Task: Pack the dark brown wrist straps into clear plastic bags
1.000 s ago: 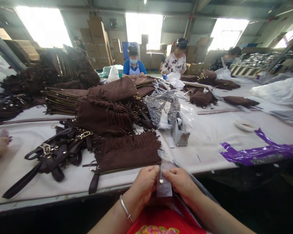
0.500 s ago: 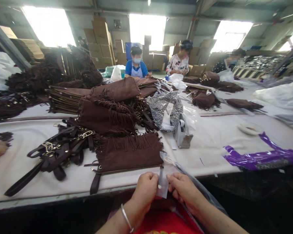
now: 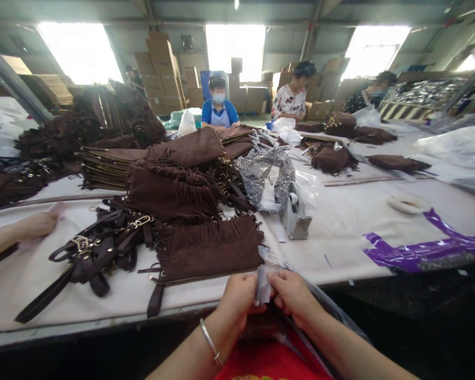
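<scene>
My left hand (image 3: 237, 296) and my right hand (image 3: 292, 294) are both closed, pinching a small translucent plastic piece (image 3: 263, 287) between them at the table's front edge. A narrow dark strip shows through the piece. Just beyond lies a flat brown fringed bag (image 3: 216, 248), with its zipper edge toward me and a short dark strap (image 3: 155, 298) hanging at its left corner. The loop of pale material (image 3: 272, 258) near the bag's right corner is close to my fingers. Part of what I grip is hidden by my fingertips.
Dark straps with gold buckles (image 3: 91, 258) lie left of the bag. Brown bags (image 3: 174, 187) are stacked behind it. A grey tape dispenser (image 3: 298, 224), a white roll (image 3: 408, 203) and purple plastic (image 3: 427, 253) are rightward. A co-worker's hand (image 3: 41, 225) is at far left.
My hands have moved slightly up toward the bag. The translucent piece looks narrower, gathered or folded between my fingers. At far left a co-worker's arm has reached further in over the table.
</scene>
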